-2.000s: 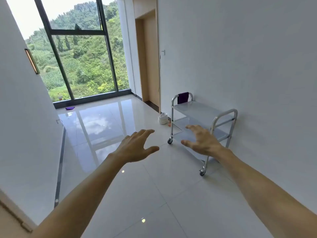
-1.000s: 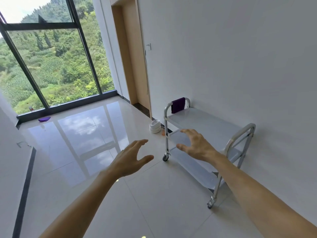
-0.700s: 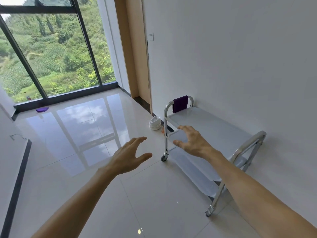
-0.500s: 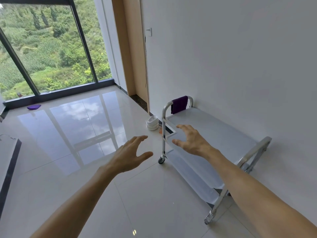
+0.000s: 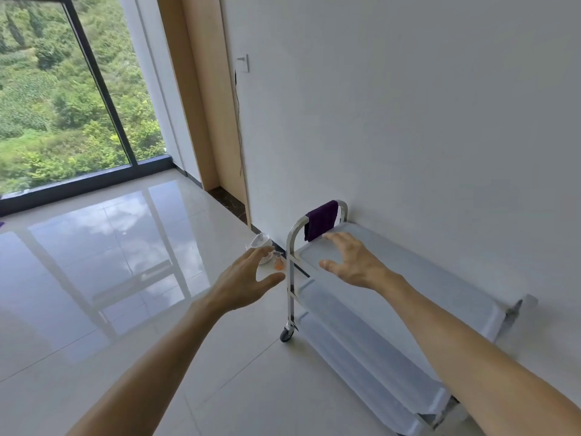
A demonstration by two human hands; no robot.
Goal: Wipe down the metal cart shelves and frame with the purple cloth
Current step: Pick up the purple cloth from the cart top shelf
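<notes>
Clearly, the wiping had not begun at this moment, because the purple cloth [image 5: 321, 219] hung folded over the far handle [image 5: 297, 226] of the metal cart [image 5: 408, 278], and no hand touched it. A cloth kept on a handle bar is easy to take and does not lie on the shelves that must be cleaned, so this place made sense.

The right hand [image 5: 349, 261] was stretched over the far end of the top shelf [image 5: 446, 284], with its fingers spread apart and a little bent, and it held nothing. Its fingertips were just beside the lower edge of the cloth, so I judged that this hand was meant to take it. The left hand [image 5: 248, 283] was also loose, fingers apart and holding nothing, in the air to the left of the cart's chrome post [image 5: 290, 291]; perhaps it was raised only for balance, or to steady the frame.

The cart stood along the white wall [image 5: 408, 121], with its lower shelves [image 5: 361, 341] showing under the top one and one caster wheel [image 5: 286, 335] on the glossy tiled floor [image 5: 125, 247]. Beside the cart's far end, on the floor, were a stack of white bowls [image 5: 261, 243] and a small orange bottle [image 5: 278, 262]. A careless pull on the cart could roll it into them.
</notes>
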